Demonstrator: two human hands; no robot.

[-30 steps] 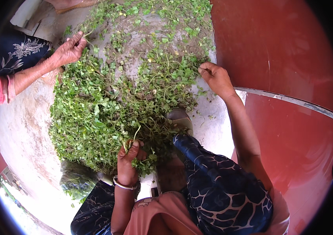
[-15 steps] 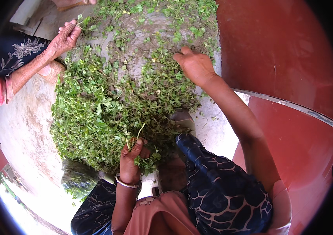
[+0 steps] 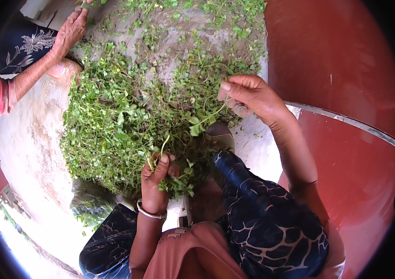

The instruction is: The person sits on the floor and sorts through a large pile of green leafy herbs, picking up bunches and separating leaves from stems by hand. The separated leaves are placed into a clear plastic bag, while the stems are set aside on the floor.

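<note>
Curled right fingers [image 3: 240,92], slender stem [image 3: 216,112], leafy tangle [image 3: 100,123]

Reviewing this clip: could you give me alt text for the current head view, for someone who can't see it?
The left hand grips a small leafy bunch while the right hand holds out a green sprig, above loose greens spread over a pale floor. At upper left, another person's hand also holds some greenery.
</note>
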